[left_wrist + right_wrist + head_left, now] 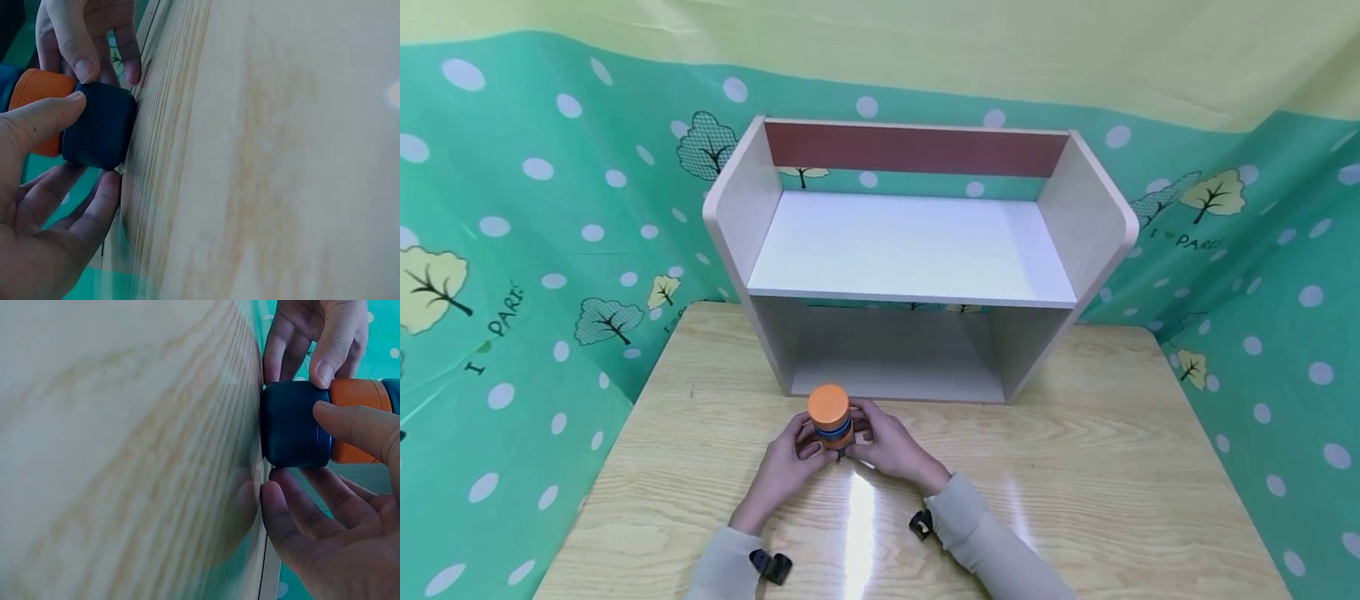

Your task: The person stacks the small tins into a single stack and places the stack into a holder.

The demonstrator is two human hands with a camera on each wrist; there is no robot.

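Observation:
A stack of small round jars, orange and dark blue by turns, stands upright on the table, an orange jar point(829, 405) on top. Its lowest piece is a dark blue jar point(100, 128) with rounded edges, at the tabletop. Directly above that one sits another orange jar point(356, 419). My left hand point(785, 472) holds the lowest jar from the left, thumb on its near side and fingers around behind. From the right, my right hand point(891, 443) grips the same jar in a like way. The far side of the stack is hidden.
Just behind the stack stands a white two-level shelf point(910, 250) with a brown back strip point(917, 148). The pale wooden table point(1120, 467) reaches out on both sides. A green dotted cloth point(550, 250) hangs around it.

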